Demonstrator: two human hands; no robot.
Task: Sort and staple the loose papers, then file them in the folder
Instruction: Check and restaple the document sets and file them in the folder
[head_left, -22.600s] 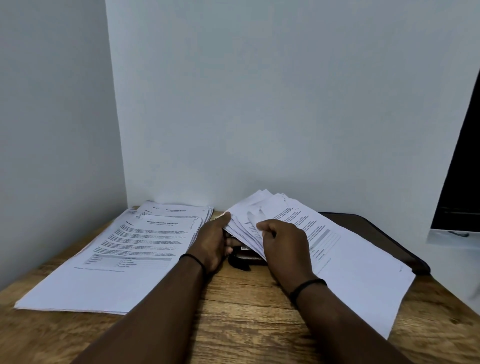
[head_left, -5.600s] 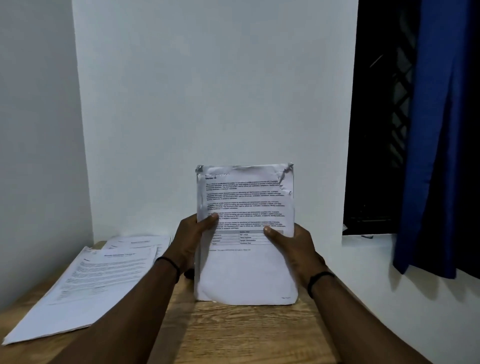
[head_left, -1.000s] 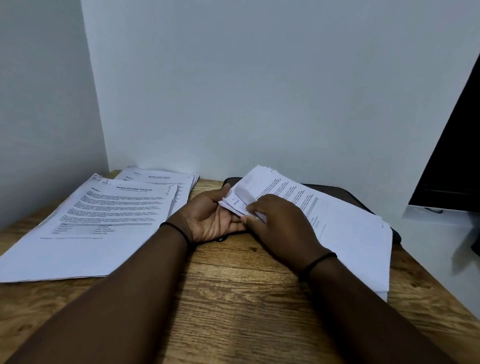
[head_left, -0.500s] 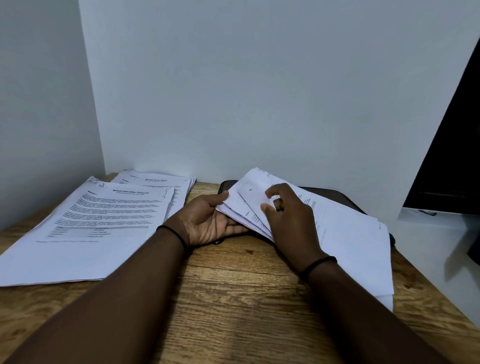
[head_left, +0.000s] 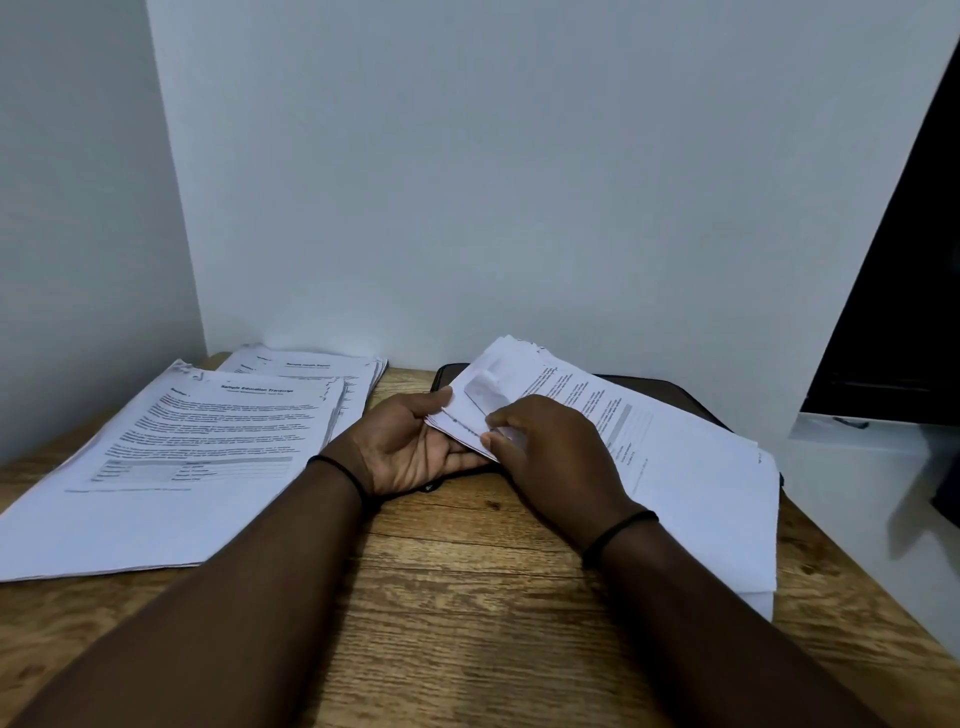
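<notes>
A loose stack of printed papers (head_left: 675, 467) lies on the right of the wooden table, over a dark folder (head_left: 670, 392). My left hand (head_left: 410, 447), palm up, holds the stack's raised top-left corner, thumb on top and fingers under it. My right hand (head_left: 550, 447) pinches the corner of the top sheets, which is curled up. On the left lie two sorted piles: a front pile (head_left: 171, 467) headed with a bold title and a back pile (head_left: 317, 366) partly under it. A small dark object (head_left: 431, 486) peeks out under my left hand; I cannot tell what it is.
White walls close the table in at the back and left. A dark window frame (head_left: 898, 291) and a white sill (head_left: 852, 431) stand at the right. Bare wooden tabletop (head_left: 467, 597) stretches between my forearms to the near edge.
In the last second my right hand lifted off the sheets with its fingers spread, then came back down to pinch the corner. My left hand stayed under the stack's corner.
</notes>
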